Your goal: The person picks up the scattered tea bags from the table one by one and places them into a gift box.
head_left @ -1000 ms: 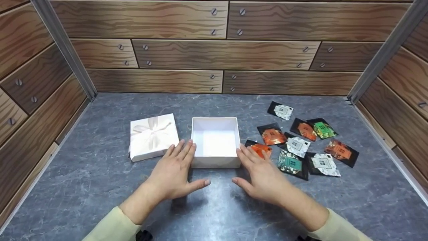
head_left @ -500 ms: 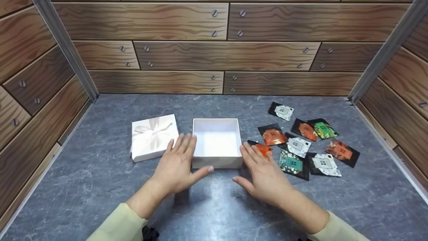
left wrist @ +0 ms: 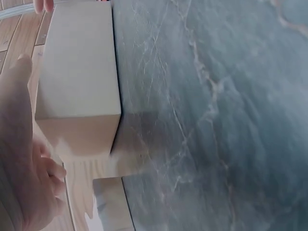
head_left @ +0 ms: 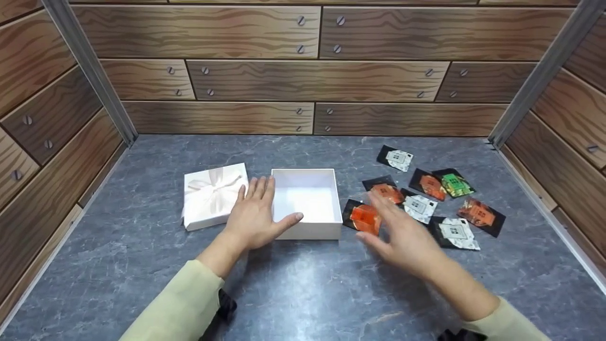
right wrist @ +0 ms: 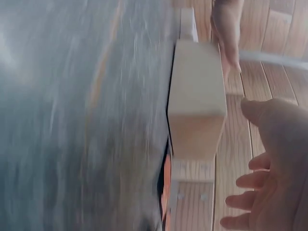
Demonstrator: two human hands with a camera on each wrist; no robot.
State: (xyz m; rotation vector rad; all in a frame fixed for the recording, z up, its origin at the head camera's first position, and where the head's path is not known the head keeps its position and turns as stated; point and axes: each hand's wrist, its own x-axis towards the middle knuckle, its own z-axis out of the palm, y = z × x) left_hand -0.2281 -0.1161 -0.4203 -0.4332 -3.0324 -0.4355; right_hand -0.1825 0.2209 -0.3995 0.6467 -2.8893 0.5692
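An open white box (head_left: 310, 231) stands in the middle of the table, its inside bare. Along its left side lies my left hand (head_left: 253, 219), fingers straight and thumb spread toward the front wall; whether it touches the box I cannot tell. My right hand (head_left: 407, 239) hovers right of the box with straight fingers, holding nothing, over several dark sachets. Just left of it lies an orange-labelled sachet (head_left: 364, 217). Beyond its fingertips is another orange sachet (head_left: 382, 187). The right wrist view shows that hand's fingers (right wrist: 252, 179) apart from the box (right wrist: 197, 79).
Left of the box lies a white lid (head_left: 201, 208) with a ribbon bow, partly behind my left fingers. Farther right are white-labelled sachets (head_left: 457, 232), a green one (head_left: 455, 183) and an orange one (head_left: 482, 215). A lone sachet (head_left: 396, 157) lies farther back. Wood-patterned walls enclose the table.
My right hand has left the box's right side and moved right over the sachets, now covering the teal one. My left hand has slid slightly forward along the box. The box stays put.
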